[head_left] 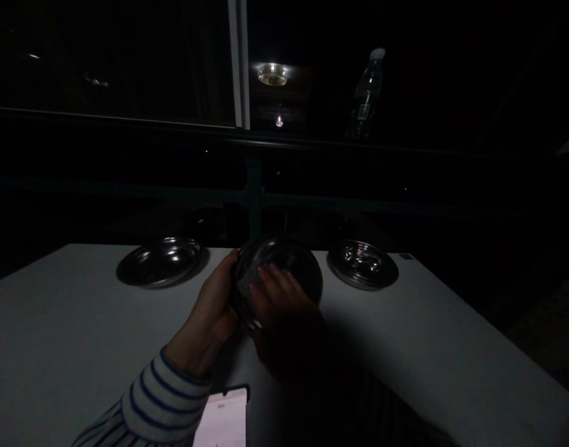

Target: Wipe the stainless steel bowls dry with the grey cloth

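Note:
The scene is very dark. My left hand (214, 304), in a striped sleeve, grips the left rim of a round metal plate (298, 264) held tilted above a white table (56, 335). My right hand (279, 298) lies against the plate's inner face, fingers pressed on something pale there, perhaps a cloth; I cannot make it out. A second metal plate (159, 262) lies flat on the table to the left, a third (363, 264) to the right.
A phone (223, 419) with a lit screen lies at the table's near edge under my left forearm. A plastic water bottle (367, 93) stands on a dark ledge behind. A window frame (239, 62) and a reflected lamp (272, 74) show beyond.

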Tool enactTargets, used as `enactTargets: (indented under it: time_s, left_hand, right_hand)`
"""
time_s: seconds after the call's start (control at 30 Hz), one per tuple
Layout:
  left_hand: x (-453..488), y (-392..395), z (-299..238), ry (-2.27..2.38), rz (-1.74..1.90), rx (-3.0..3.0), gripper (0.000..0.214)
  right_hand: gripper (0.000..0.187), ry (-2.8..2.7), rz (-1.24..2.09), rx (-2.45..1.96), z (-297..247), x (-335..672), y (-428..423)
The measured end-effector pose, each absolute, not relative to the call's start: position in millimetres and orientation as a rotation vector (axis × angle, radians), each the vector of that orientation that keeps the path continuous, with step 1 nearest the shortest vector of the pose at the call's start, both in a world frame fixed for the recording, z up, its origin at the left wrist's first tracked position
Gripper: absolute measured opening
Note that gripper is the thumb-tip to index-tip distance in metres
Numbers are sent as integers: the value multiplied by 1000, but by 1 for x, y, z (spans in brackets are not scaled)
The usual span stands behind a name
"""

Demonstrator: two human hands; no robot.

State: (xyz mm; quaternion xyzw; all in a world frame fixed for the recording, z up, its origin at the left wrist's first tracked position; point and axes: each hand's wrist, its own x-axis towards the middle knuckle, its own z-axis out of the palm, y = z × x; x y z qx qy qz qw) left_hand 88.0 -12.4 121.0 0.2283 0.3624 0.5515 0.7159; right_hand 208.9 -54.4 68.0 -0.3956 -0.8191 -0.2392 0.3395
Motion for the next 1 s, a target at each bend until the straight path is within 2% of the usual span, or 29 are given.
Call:
enactTargets:
  time_s: [0.27, 0.4, 0.5, 0.63, 0.77, 0.83, 1.0]
  left_hand:
    - [92, -17, 120, 827, 1077, 522, 27]
    - [87, -14, 123, 801, 1164, 499, 28]
    - [81, -11, 123, 786, 1187, 499, 30]
    - [79, -9, 122, 777, 1173, 535, 26]
    - [80, -8, 121, 787, 1160, 530, 28]
    - [80, -9, 121, 787, 1151, 527, 31]
    - [83, -12, 124, 782, 1134, 559, 28]
  right_hand:
    - [49, -2004, -564, -1276, 77, 245, -34]
    - [45, -2047, -790, -996, 68, 221, -43]
    - [45, -2158, -704, -1028, 73, 218, -49]
    - [42, -2004, -734, -1198, 85, 232, -50]
    - [40, -2169, -694, -1064, 87, 225, -59]
    - [44, -2259, -656, -1039, 88, 222, -62]
    - [43, -2031, -677, -1236, 95, 230, -59]
